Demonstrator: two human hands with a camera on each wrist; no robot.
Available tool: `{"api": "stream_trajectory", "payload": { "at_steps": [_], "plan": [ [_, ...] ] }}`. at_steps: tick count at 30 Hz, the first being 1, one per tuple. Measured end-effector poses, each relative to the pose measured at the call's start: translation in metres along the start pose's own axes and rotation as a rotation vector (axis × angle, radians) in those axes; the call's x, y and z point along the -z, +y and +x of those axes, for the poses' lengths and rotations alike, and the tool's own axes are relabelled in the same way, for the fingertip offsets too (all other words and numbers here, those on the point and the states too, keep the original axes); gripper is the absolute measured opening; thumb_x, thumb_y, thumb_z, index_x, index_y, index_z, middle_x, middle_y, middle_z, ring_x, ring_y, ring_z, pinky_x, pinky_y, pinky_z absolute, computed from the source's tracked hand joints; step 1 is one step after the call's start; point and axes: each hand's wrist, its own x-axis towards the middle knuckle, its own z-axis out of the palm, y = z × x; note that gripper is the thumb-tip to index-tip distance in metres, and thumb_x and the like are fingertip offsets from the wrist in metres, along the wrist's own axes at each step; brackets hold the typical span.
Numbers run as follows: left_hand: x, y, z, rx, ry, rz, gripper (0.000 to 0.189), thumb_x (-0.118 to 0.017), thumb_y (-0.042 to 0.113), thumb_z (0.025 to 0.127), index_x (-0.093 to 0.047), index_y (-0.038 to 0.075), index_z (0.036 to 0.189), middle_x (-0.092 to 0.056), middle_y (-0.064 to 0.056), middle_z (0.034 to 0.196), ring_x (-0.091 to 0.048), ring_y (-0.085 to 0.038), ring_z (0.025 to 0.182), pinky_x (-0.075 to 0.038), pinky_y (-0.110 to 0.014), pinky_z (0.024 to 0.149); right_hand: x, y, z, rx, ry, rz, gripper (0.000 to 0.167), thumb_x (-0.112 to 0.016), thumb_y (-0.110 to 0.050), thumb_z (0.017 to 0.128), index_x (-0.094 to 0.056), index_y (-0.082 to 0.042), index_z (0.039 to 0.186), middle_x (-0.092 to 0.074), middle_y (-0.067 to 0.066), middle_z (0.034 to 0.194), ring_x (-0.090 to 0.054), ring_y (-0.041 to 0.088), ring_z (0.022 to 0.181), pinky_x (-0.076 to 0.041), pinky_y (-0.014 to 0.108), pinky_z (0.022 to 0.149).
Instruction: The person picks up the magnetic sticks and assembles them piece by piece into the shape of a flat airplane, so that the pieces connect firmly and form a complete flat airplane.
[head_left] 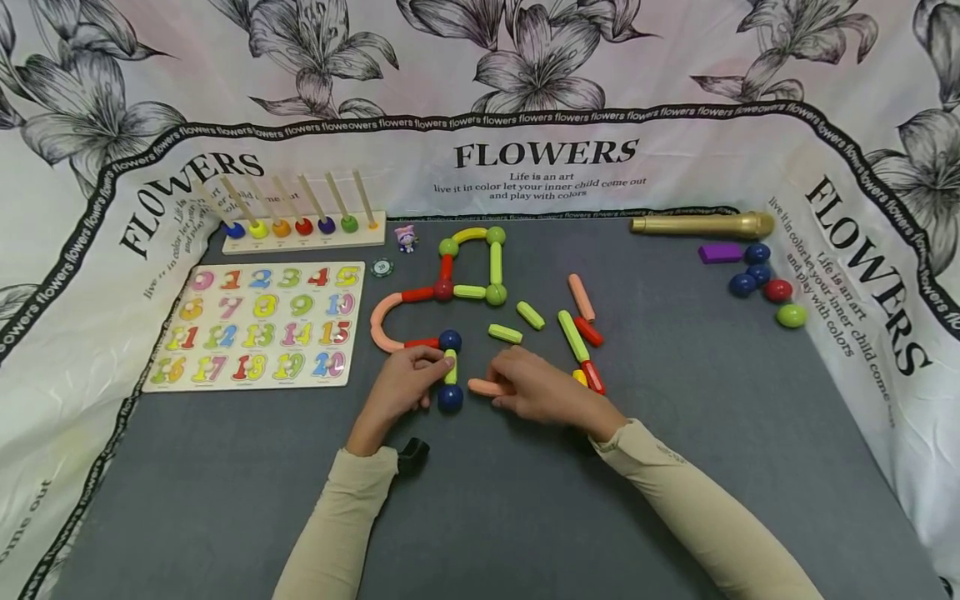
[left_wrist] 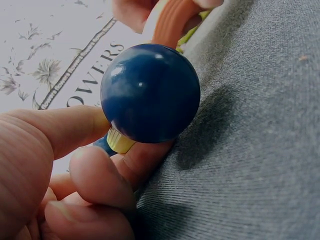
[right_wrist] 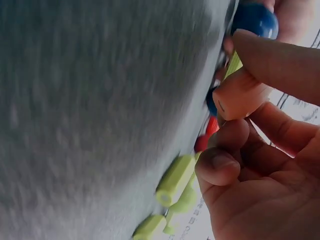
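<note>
My left hand pinches a short yellow-green rod that joins two blue balls, an upper one and a lower one. The left wrist view shows the lower ball large, with thumb and fingers just behind it. Between the thumb and fingers of my right hand is a peach rod, its free end pointing at the lower blue ball. Beyond the upper ball, a chain of red rods and a peach curved piece leads to a frame with a red ball and green balls.
Loose rods, including a green one and a peach one, lie near my right hand. Spare balls, a purple block and a gold microphone sit right. A number board and peg stand are left.
</note>
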Motion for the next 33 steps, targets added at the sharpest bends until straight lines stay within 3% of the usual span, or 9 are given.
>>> {"api": "stream_trajectory", "payload": {
  "at_steps": [10,18,28,33],
  "plan": [
    [0.002,0.001,0.003,-0.04,-0.012,0.028,0.039,-0.074,0.031,0.103,-0.072,-0.001,0.125,-0.057,-0.002,0.063,-0.051,-0.014,0.046,-0.043,-0.026,0.047,-0.014,-0.011,-0.002,0.06,-0.047,-0.022,0.023,-0.085,-0.012,0.093,-0.064,-0.014,0.101,-0.049,-0.005,0.088,-0.046,0.017,0.089,-0.041,0.032,0.074],
    [0.002,0.003,0.004,-0.06,-0.014,0.04,0.039,-0.073,0.031,0.103,-0.072,-0.002,0.123,-0.057,-0.003,0.062,-0.051,-0.014,0.045,-0.043,-0.027,0.048,-0.022,-0.005,-0.001,0.13,-0.01,-0.09,0.022,-0.083,-0.013,0.095,-0.066,-0.011,0.109,-0.055,-0.001,0.099,-0.047,0.019,0.092,-0.044,0.033,0.075],
    [0.0,0.003,0.0,-0.01,0.005,0.029,0.038,-0.073,0.031,0.103,-0.071,0.0,0.126,-0.062,-0.005,0.066,-0.053,-0.015,0.046,-0.044,-0.027,0.047,-0.015,-0.001,-0.015,0.065,-0.035,-0.082,0.021,-0.085,-0.016,0.094,-0.069,-0.013,0.108,-0.053,-0.002,0.101,-0.047,0.018,0.093,-0.045,0.033,0.078],
    [-0.002,0.002,-0.005,-0.054,0.032,0.078,0.035,-0.073,0.028,0.104,-0.072,0.001,0.126,-0.065,-0.007,0.068,-0.057,-0.018,0.048,-0.049,-0.029,0.049,-0.016,0.007,-0.02,0.076,-0.023,-0.037,0.017,-0.081,-0.013,0.097,-0.068,-0.013,0.108,-0.054,-0.001,0.102,-0.049,0.019,0.094,-0.047,0.035,0.082]
  ]
}}
